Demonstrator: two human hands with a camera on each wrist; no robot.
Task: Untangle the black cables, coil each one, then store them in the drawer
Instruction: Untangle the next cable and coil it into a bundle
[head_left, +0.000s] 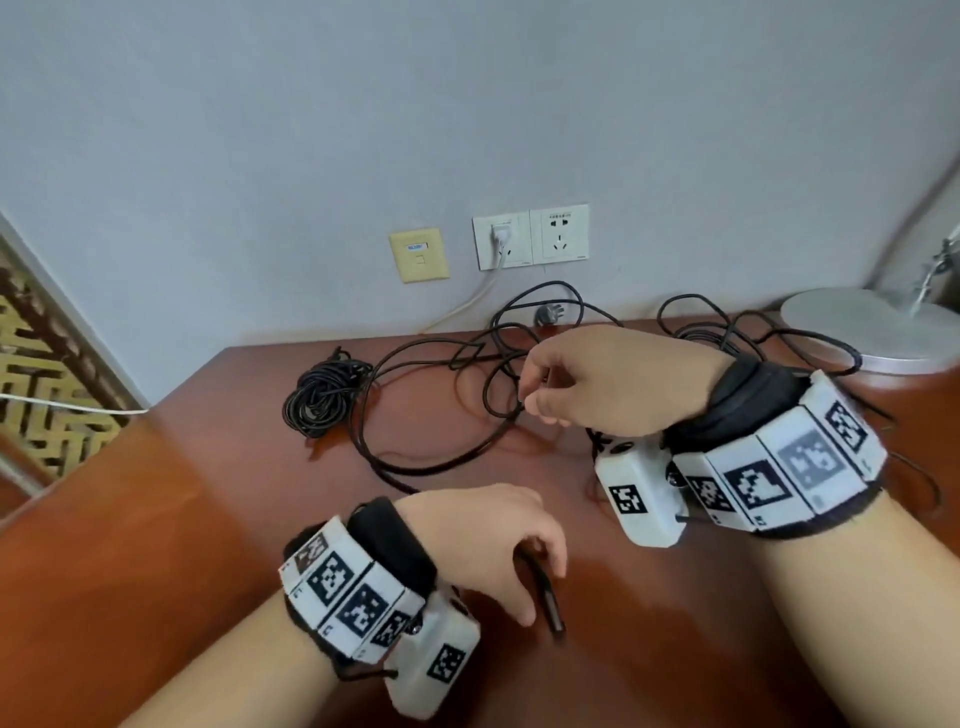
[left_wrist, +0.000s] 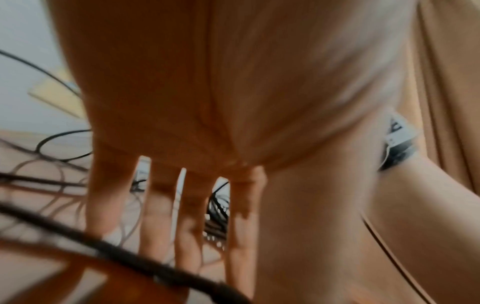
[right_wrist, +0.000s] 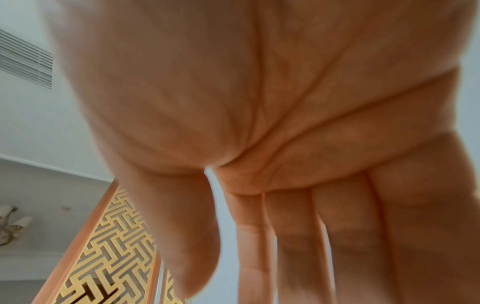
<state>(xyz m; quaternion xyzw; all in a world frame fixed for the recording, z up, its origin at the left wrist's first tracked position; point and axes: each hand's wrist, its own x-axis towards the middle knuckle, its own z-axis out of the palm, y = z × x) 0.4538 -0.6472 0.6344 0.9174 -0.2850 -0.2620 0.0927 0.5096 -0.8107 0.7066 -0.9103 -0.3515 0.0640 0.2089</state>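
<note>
Black cables lie in loose tangled loops on the red-brown table, reaching toward the wall. One black cable sits wound in a bundle at the left of the tangle. My left hand arches over the table's front and pinches a thick black cable end between thumb and forefinger; the left wrist view shows this cable crossing its fingers. My right hand hovers at a loop in the tangle. In the right wrist view its fingers are straight and hold nothing. No drawer is in view.
Wall sockets sit behind the table, with a white cord plugged in and trailing left. A silver lamp base stands at the back right among cable loops. A patterned gold screen is at the left.
</note>
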